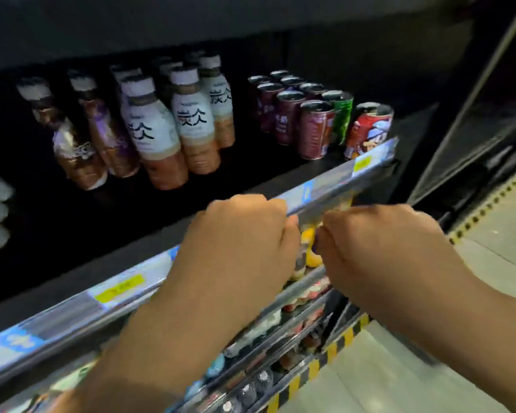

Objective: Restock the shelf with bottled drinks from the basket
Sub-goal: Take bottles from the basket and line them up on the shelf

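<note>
A dark chilled cabinet (pixel 370 55) fills most of the view, and pale floor (pixel 414 368) shows at the lower right, edged by a yellow-and-black hazard strip (pixel 334 350). The black shelf (pixel 251 180) slants across the middle, fronted by a shiny price rail (pixel 334 180) that carries yellow tags (pixel 119 289) and blue ones.

Both forearms reach in from below, across the rail and over the lower shelves (pixel 280 332), and they hide much of the stock there. The left hand (pixel 236 245) sits against the rail with its back to the camera and its fingers curled under. The right hand (pixel 379 248) is just beside it with its fingers curled too. The hands hide whatever they hold, so I cannot tell whether either grips anything.

The bottled drinks (pixel 152 129) stand in rows at the back left of the shelf, with white labels over brown liquid. Bare shelf lies in front of them. To their right stand dark red cans (pixel 313 132), a green can (pixel 341 114) and a red cartoon-printed can (pixel 367 132) near the rail.

A small yellow item (pixel 309 248) shows in the gap between the two hands, below the rail. It is too blurred to name.
</note>
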`<action>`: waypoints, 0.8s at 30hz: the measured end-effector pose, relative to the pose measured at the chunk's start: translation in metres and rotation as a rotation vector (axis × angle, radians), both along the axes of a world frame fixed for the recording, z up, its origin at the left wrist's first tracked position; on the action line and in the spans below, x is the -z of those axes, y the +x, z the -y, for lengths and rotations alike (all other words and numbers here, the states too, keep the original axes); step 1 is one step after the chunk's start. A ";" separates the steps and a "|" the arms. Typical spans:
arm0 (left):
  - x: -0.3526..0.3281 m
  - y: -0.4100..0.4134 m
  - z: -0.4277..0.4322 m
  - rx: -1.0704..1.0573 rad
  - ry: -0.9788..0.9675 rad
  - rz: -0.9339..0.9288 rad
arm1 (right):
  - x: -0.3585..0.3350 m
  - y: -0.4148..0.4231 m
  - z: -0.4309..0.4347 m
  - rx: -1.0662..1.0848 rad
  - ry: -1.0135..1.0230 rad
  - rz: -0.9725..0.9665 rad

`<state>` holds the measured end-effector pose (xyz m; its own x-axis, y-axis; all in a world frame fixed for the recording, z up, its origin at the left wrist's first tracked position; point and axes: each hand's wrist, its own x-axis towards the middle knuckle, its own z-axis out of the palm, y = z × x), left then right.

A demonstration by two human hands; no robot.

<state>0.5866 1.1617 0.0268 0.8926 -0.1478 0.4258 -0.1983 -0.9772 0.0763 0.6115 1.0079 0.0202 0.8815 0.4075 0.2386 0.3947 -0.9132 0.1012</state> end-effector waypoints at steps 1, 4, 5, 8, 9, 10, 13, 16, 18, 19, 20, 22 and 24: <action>0.007 0.004 0.020 0.050 0.036 -0.006 | 0.008 -0.003 0.021 0.080 -0.072 -0.032; 0.032 0.023 0.079 0.125 0.110 -0.189 | 0.036 -0.010 0.078 0.294 -0.143 -0.234; 0.039 0.030 0.098 0.175 0.148 -0.217 | 0.043 -0.012 0.094 0.342 -0.134 -0.236; 0.077 0.054 0.158 0.342 0.219 -0.319 | 0.069 -0.013 0.143 0.485 -0.106 -0.321; 0.093 0.060 0.179 0.368 0.237 -0.375 | 0.082 -0.010 0.160 0.532 -0.116 -0.338; 0.109 0.069 0.201 0.388 0.276 -0.435 | 0.091 -0.005 0.176 0.582 -0.094 -0.374; 0.149 0.100 0.270 0.498 0.328 -0.509 | 0.130 0.018 0.235 0.631 -0.076 -0.421; 0.199 0.148 0.343 0.541 0.419 -0.555 | 0.182 0.052 0.309 0.727 -0.095 -0.574; 0.229 0.182 0.392 0.587 0.462 -0.597 | 0.207 0.081 0.356 0.771 -0.086 -0.594; 0.241 0.202 0.417 0.599 0.476 -0.617 | 0.220 0.097 0.381 0.799 -0.081 -0.608; 0.255 0.224 0.442 0.599 0.491 -0.650 | 0.234 0.116 0.407 0.814 -0.076 -0.634; 0.285 0.267 0.488 0.587 0.506 -0.757 | 0.256 0.155 0.453 0.818 -0.063 -0.724; 0.315 0.308 0.528 0.564 0.525 -0.861 | 0.278 0.195 0.494 0.813 -0.024 -0.781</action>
